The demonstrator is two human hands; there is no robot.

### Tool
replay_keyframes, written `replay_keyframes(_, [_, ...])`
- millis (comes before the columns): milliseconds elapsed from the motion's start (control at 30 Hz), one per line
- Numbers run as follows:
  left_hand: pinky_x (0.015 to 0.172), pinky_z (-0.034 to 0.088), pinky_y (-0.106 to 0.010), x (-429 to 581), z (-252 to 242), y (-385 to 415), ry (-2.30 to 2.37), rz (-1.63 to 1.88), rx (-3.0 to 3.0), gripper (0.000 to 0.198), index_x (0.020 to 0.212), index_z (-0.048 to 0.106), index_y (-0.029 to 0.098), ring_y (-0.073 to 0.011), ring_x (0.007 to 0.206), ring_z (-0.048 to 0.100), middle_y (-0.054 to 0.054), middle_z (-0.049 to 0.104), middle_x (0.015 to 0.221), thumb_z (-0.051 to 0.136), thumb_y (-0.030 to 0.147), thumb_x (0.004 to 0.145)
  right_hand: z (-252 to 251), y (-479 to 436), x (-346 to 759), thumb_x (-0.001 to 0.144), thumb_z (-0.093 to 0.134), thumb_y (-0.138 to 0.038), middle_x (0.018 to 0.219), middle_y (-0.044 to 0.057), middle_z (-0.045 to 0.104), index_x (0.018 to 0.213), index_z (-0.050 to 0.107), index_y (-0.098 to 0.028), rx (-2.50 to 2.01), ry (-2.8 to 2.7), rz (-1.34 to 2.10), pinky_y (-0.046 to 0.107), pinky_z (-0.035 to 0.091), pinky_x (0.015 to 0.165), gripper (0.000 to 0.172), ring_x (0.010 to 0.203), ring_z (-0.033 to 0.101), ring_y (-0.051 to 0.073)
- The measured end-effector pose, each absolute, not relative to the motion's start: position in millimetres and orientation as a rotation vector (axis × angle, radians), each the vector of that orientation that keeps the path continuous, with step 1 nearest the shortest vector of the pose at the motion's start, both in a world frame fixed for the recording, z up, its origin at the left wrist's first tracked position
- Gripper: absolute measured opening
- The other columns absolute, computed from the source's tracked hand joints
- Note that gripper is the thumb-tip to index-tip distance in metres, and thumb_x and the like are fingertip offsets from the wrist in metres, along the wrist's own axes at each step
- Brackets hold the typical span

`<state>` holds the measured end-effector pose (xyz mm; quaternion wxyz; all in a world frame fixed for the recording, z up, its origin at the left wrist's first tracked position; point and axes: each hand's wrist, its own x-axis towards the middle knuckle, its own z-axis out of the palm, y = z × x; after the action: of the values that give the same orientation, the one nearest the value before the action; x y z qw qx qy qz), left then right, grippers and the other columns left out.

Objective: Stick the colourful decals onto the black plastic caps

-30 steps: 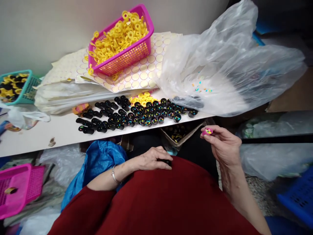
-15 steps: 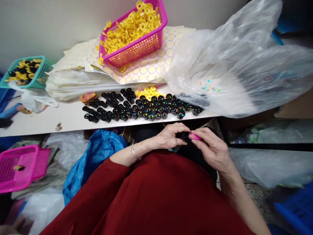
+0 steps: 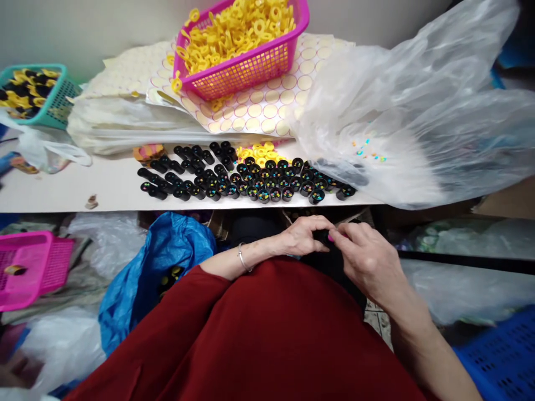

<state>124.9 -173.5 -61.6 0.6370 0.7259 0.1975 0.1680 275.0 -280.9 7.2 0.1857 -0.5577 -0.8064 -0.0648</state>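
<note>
L hand [image 3: 306, 235] grips 1 black tube [image 3: 321, 238]; R hand [image 3: 370, 259] pinches 1 pink piece [image 3: 331, 236] at tube's mouth, nr table [image 3: 50, 192] edge. Beyond: dozens of other tubes [image 3: 263, 196], 1 pink basket [image 3: 246, 72], 1 teal basket [image 3: 64, 104].

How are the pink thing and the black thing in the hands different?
The pink piece is bright, the black piece dark. The right hand holds the pink piece, the left hand the black piece. Less of the pink piece shows than the black piece. Both are partly hidden.
</note>
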Motion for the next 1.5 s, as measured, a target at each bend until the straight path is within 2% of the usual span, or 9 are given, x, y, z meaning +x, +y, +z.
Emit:
replay_keyframes(233, [0.096,0.049,-0.036,126.7,-71.3,-173.5,0.463,0.391,1.49,0.037,0.095,0.074,0.016,-0.0179,0.096,0.063,-0.004,0.064,0.1,0.086,0.013,0.06,-2.8,-284.2,282.0,0.089,0.066,-0.023,0.09,0.004,0.069,0.098,0.076,-0.028,-1.554,-1.66,0.376,0.032,0.052,0.068,0.014,0.077,0.062,0.018])
replay_keyframes(467, [0.093,0.051,-0.037,110.0,-62.2,-155.3,0.466,0.59,1.54,0.046,0.092,0.076,0.016,-0.0216,0.098,0.063,-0.009,0.066,0.102,0.092,0.042,0.057,-24.9,-274.1,277.9,0.048,0.093,-0.039,0.076,0.005,0.068,0.073,0.078,-0.029,-1.456,-0.482,0.746,0.048,0.059,0.065,0.031,0.063,0.062,0.021])
replay_keyframes(567, [0.095,0.049,-0.038,70.6,-39.2,-122.5,0.614,0.822,1.69,0.048,0.096,0.077,0.018,-0.0212,0.099,0.062,-0.009,0.068,0.103,0.09,0.047,0.06,-36.4,-270.1,279.7,0.046,0.093,-0.042,0.072,0.005,0.065,0.066,0.076,-0.032,-1.472,-0.291,0.822,0.054,0.059,0.066,0.029,0.059,0.061,0.022])
replay_keyframes(733, [0.086,0.051,-0.033,-15.1,-7.1,-50.3,1.254,1.116,1.699,0.043,0.102,0.074,0.018,-0.0177,0.088,0.062,-0.006,0.071,0.1,0.083,0.027,0.061,-46.2,-274.5,288.9,0.052,0.09,-0.044,0.078,0.007,0.066,0.066,0.075,-0.036,-1.535,-0.282,0.896,0.055,0.06,0.077,0.023,0.066,0.066,0.023])
replay_keyframes(867, [0.083,0.052,-0.031,-51.0,-3.2,-8.7,1.748,0.965,1.735,0.034,0.096,0.075,0.013,-0.0185,0.083,0.065,-0.004,0.072,0.087,0.068,0.014,0.062,-53.2,-269.4,295.6,0.051,0.09,-0.044,0.077,0.007,0.067,0.063,0.071,-0.033,-1.511,-0.354,0.908,0.057,0.061,0.073,0.025,0.064,0.067,0.025])
replay_keyframes(967, [0.09,0.051,-0.032,-54.7,-3.9,3.4,1.951,0.748,1.915,0.034,0.095,0.076,0.014,-0.0231,0.096,0.067,-0.007,0.075,0.097,0.066,0.011,0.063,-54.5,-260.6,297.0,0.051,0.091,-0.041,0.078,0.006,0.066,0.065,0.07,-0.033,-1.506,-0.391,0.864,0.057,0.06,0.081,0.026,0.064,0.067,0.024])
replay_keyframes(1167, [0.088,0.05,-0.032,-53.8,-8.9,11.5,1.964,0.447,2.075,0.03,0.096,0.076,0.018,-0.0264,0.104,0.066,-0.005,0.076,0.103,0.069,0.013,0.067,-44.0,-230.1,320.0,0.041,0.095,-0.038,0.074,0.005,0.068,0.076,0.074,-0.026,-1.465,-0.462,0.69,0.047,0.062,0.07,0.043,0.061,0.064,0.021])
replay_keyframes(1400, [0.085,0.045,-0.028,-54.1,-16.3,26.2,1.888,0.608,2.065,0.015,0.079,0.072,0.019,-0.023,0.099,0.067,0.002,0.072,0.08,0.077,0.021,0.065,-38.2,-143.7,390.3,0.067,0.075,-0.034,0.08,0.007,0.07,0.078,0.071,-0.02,-1.747,-0.971,0.382,0.036,0.052,0.076,0.018,0.074,0.062,0.02])
replay_keyframes(1500, [0.085,0.043,-0.029,-54.2,-19.8,26.0,1.888,0.667,2.083,0.015,0.08,0.072,0.019,-0.0223,0.1,0.067,0.002,0.071,0.078,0.076,0.024,0.066,-40.9,-109.8,408.3,0.067,0.067,-0.026,0.084,0.01,0.069,0.072,0.067,-0.019,-2.064,-1.166,0.311,0.041,0.05,0.082,0.008,0.082,0.062,0.025])
